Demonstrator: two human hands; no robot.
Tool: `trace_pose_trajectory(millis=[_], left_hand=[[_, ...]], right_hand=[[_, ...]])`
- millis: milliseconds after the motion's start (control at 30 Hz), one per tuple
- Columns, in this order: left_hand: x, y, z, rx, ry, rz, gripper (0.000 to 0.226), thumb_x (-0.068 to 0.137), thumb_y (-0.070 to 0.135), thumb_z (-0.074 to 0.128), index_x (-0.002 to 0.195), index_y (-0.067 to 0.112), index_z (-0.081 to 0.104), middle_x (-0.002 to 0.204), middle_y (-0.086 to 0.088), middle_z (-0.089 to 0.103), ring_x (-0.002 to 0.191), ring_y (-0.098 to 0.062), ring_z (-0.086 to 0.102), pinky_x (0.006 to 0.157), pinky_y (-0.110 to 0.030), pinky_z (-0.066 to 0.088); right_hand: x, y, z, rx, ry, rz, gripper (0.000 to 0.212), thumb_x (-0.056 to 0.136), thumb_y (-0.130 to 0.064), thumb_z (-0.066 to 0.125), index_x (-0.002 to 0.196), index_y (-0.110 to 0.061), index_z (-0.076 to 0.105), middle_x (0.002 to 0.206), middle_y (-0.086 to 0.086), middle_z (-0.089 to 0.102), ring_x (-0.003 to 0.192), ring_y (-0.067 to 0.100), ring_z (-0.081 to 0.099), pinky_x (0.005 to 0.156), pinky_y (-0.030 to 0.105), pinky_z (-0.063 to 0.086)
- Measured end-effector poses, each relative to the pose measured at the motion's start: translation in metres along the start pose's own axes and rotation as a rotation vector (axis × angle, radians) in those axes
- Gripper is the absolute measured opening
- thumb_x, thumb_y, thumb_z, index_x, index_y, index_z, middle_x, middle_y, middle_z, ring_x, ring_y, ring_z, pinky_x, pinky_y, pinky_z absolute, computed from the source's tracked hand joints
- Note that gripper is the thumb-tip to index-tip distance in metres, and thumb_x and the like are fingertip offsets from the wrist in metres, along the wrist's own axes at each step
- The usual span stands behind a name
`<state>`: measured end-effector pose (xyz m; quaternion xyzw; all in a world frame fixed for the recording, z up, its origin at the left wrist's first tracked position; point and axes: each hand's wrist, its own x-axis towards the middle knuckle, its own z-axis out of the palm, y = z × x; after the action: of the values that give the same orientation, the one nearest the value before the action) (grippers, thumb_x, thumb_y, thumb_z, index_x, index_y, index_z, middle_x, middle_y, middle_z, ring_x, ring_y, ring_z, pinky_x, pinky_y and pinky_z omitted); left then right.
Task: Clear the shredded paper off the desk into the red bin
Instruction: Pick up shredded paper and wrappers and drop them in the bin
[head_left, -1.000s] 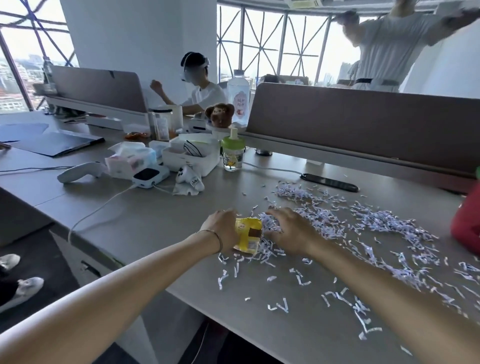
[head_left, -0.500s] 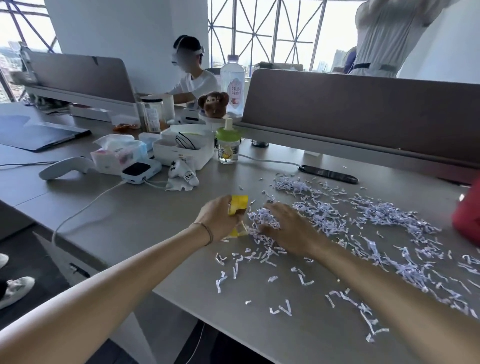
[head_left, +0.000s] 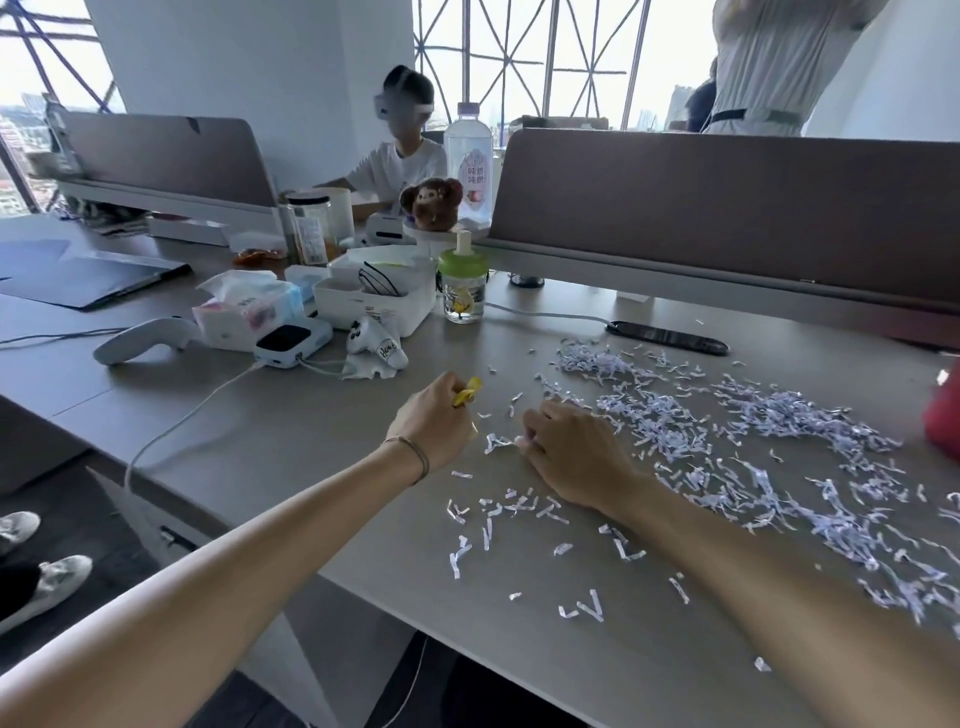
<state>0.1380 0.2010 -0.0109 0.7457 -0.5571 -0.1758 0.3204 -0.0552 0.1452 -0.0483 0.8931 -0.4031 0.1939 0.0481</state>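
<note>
White shreds (head_left: 737, 431) lie strewn across the grey desk (head_left: 291, 426), thickest to the right. Left hand (head_left: 434, 423) grips a yellow wrapper (head_left: 466, 391); right hand (head_left: 574, 454), fingers curled, pinches shreds at the pile's left edge. Red bin (head_left: 943, 415) sits far right.

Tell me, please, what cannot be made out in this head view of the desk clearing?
- Red bin: cut off by the right edge; its opening is not shown.
- Yellow item: mostly hidden inside the left hand; unidentifiable.
- Right hand: fingertips curl under the palm, hiding how much shredded paper they hold.
- Bottle label: too small to read.
</note>
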Motion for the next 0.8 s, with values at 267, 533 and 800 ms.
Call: trace_pose_trajectory(millis=[267, 533, 800], left_hand=[[0.019, 0.032, 0.017, 0.150, 0.081, 0.040, 0.050, 0.094, 0.064, 0.033, 0.073, 0.022, 0.048, 0.074, 0.002, 0.064, 0.074, -0.025, 0.058, 0.057, -0.033, 0.033], [0.116, 0.112, 0.069, 0.131, 0.058, 0.139, 0.043, 0.093, 0.055, 0.038, 0.074, 0.019, 0.053, 0.068, 0.001, 0.064, 0.066, -0.024, 0.061, 0.055, -0.031, 0.039], [0.174, 0.255, 0.131, -0.047, -0.032, 0.366, 0.037, 0.093, 0.051, 0.038, 0.070, 0.023, 0.047, 0.065, -0.001, 0.058, 0.069, -0.030, 0.055, 0.057, -0.036, 0.036]], right_hand=[[0.028, 0.023, -0.002, -0.045, -0.089, -0.044, 0.035, 0.099, -0.030, 0.047, 0.078, -0.010, 0.066, 0.079, 0.016, 0.071, 0.075, 0.035, 0.069, 0.071, 0.040, 0.057], [0.087, 0.137, -0.052, 0.214, 0.026, 0.040, 0.051, 0.105, -0.045, 0.040, 0.058, -0.023, 0.038, 0.054, -0.003, 0.040, 0.052, 0.022, 0.041, 0.055, 0.033, 0.028], [0.089, 0.255, -0.151, 0.116, 0.075, 0.291, 0.048, 0.099, -0.033, 0.053, 0.056, -0.020, 0.039, 0.054, 0.002, 0.047, 0.052, 0.024, 0.046, 0.053, 0.042, 0.041]])
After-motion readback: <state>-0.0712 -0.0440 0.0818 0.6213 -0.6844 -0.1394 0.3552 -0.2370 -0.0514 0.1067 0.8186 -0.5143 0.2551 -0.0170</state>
